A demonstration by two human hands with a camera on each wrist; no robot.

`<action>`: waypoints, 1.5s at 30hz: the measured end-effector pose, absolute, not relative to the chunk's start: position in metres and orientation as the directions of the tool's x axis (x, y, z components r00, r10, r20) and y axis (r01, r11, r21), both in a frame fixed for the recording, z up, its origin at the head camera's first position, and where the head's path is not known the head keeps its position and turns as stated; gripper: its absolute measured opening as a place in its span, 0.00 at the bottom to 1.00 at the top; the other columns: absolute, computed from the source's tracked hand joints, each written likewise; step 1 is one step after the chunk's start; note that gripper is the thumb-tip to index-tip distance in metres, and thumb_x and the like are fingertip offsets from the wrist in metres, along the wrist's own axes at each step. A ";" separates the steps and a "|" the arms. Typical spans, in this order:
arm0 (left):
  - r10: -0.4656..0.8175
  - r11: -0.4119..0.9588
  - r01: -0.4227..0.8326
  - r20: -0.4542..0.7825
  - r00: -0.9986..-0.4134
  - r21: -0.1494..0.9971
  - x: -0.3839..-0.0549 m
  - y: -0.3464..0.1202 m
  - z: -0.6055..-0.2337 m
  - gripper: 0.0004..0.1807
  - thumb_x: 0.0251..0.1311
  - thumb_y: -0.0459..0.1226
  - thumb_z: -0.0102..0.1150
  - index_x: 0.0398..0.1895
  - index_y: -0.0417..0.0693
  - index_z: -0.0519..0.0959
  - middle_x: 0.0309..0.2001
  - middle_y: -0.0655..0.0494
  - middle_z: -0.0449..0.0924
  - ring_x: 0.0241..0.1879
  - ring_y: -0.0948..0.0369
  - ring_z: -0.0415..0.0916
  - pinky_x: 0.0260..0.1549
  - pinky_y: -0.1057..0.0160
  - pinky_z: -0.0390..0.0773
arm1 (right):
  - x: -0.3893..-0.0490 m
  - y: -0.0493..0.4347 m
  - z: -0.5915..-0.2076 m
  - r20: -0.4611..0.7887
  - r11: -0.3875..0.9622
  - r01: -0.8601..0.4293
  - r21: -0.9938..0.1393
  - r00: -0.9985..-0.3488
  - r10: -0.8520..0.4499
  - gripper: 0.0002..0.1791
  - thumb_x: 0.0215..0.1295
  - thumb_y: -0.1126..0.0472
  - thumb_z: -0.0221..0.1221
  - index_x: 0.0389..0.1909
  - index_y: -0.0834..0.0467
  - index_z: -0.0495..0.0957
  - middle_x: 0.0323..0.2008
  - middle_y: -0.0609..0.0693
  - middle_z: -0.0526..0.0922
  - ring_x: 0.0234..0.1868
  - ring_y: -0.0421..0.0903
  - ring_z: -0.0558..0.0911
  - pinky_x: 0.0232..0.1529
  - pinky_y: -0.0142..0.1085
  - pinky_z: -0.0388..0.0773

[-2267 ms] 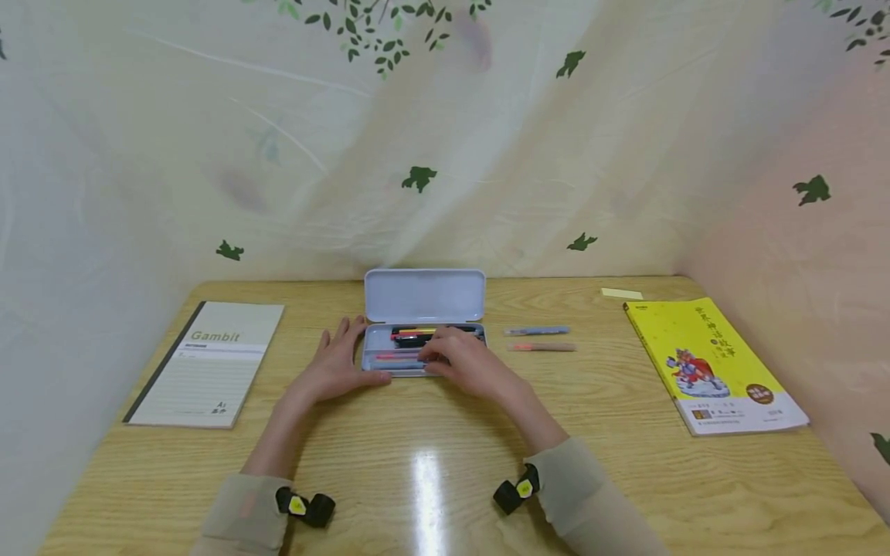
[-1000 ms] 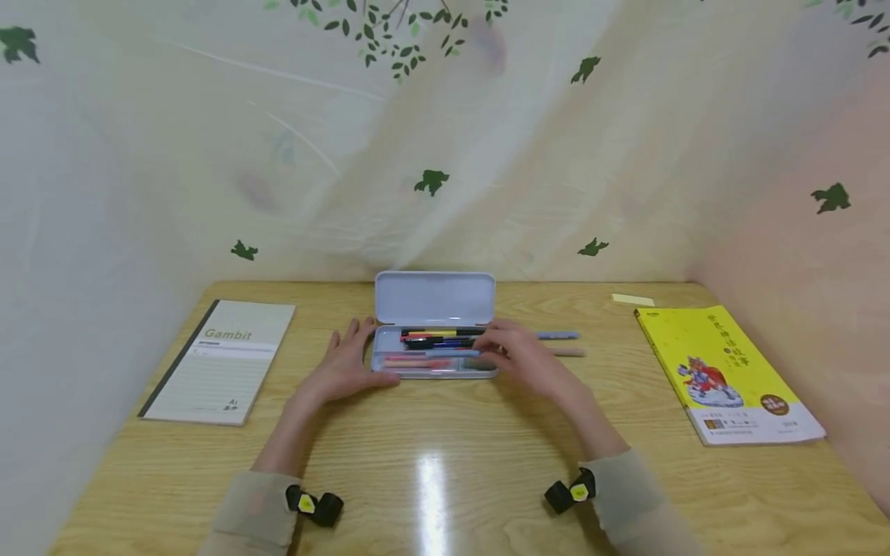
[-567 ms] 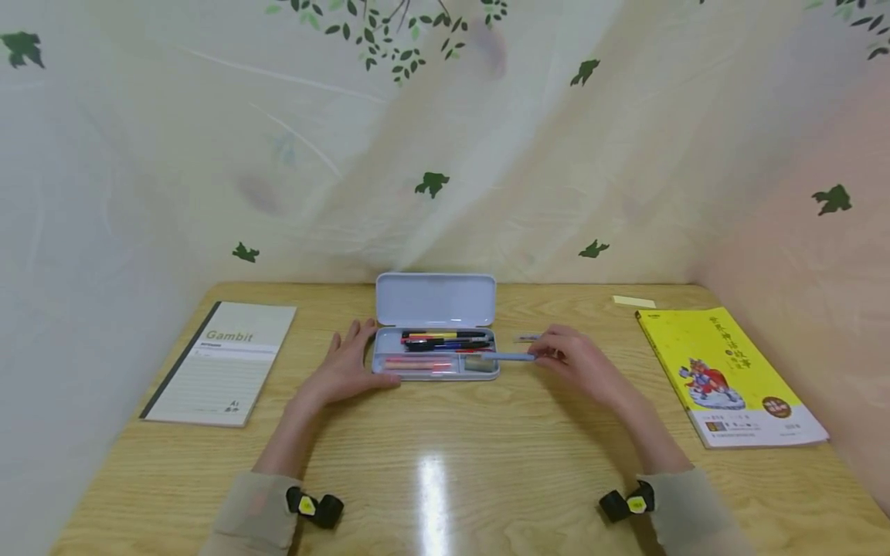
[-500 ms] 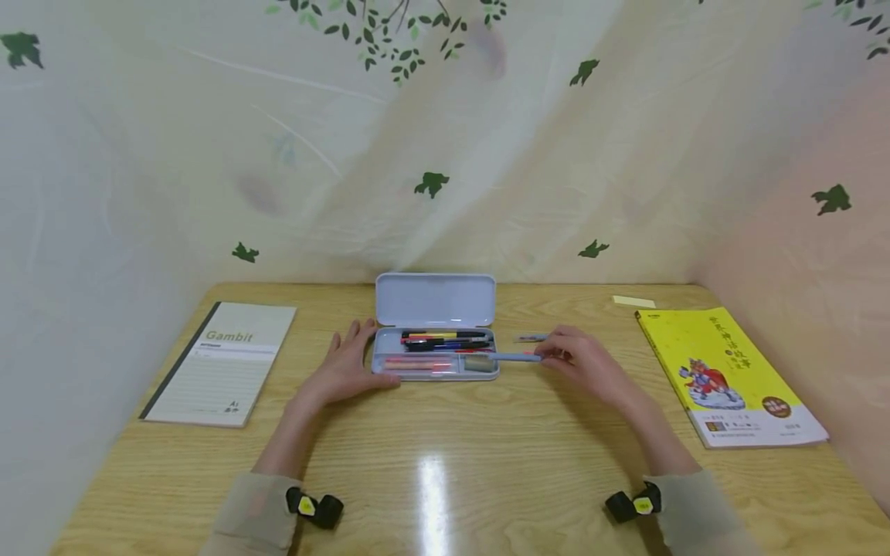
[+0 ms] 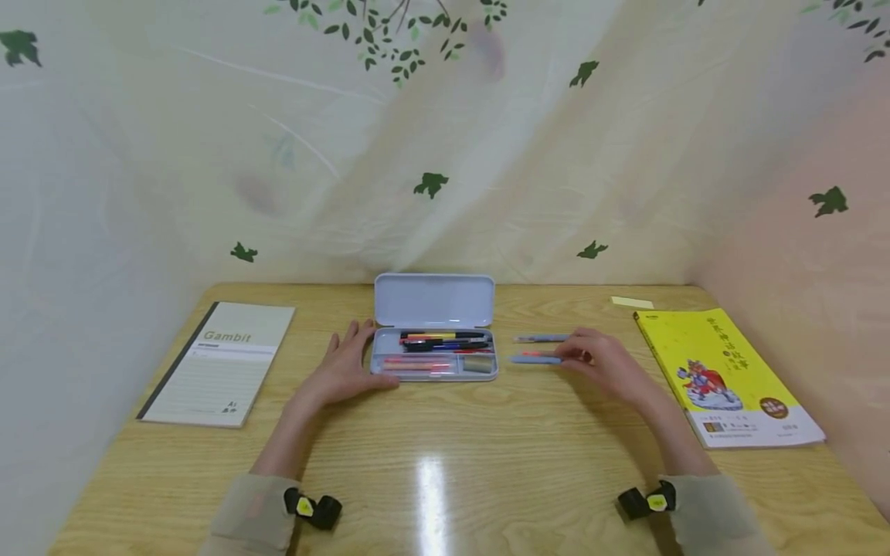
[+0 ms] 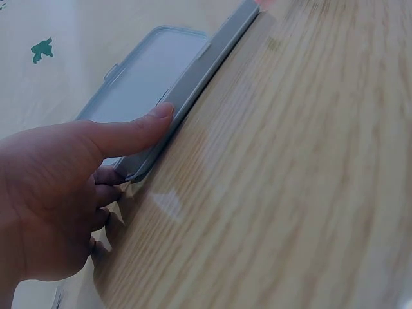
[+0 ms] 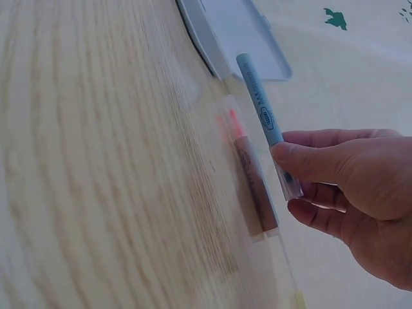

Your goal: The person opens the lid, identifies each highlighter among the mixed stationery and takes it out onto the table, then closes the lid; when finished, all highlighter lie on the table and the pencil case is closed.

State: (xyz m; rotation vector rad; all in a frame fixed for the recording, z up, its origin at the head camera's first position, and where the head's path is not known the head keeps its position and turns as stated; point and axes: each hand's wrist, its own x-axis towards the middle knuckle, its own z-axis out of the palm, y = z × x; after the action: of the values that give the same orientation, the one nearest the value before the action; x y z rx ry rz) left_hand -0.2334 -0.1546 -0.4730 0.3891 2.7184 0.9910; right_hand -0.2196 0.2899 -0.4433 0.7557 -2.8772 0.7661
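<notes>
In the head view my left hand (image 5: 341,371) rests at the left end of an open pale-blue pencil case (image 5: 434,301). Its fingers are spread, with the thumb along the front wall; the left wrist view shows that thumb (image 6: 135,135) touching the case. Right of the case, my right hand (image 5: 606,364) pinches a blue marker pen (image 7: 257,96) with a clear cap. Just beneath it lies a brownish marker pen (image 7: 254,187) with a red nib, partly covered in the head view. Behind these, another blue pen (image 5: 538,338) lies on the table, one end hidden by my hand.
Inside the case are several dark pens (image 5: 445,341), pink pens (image 5: 417,364) and a grey-green block (image 5: 477,364). A notebook (image 5: 222,363) lies at left, a yellow book (image 5: 723,378) at right. Behind the book is a pale yellow strip (image 5: 631,302). A printed cloth hangs behind the table.
My right hand has lifted the blue marker pen out of the case and carried it rightward, over the brownish one. My left hand has stayed at the case's left end.
</notes>
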 end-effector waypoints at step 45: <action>0.323 0.735 0.170 -0.119 -0.939 0.657 -0.232 -0.154 -0.470 0.60 0.54 0.56 0.74 0.81 0.40 0.51 0.82 0.33 0.45 0.83 0.36 0.32 0.80 0.34 0.29 | -0.223 0.297 -0.445 0.078 0.792 -0.438 -0.425 -0.889 -0.450 0.08 0.62 0.69 0.69 0.40 0.57 0.87 0.36 0.46 0.84 0.37 0.38 0.81 0.38 0.32 0.83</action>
State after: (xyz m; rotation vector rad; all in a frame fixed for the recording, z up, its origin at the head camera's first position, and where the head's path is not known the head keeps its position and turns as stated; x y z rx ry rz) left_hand -0.2317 -0.1537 -0.4698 0.3907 2.7121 0.9939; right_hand -0.2232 0.2969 -0.4453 0.7436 -2.9992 0.7005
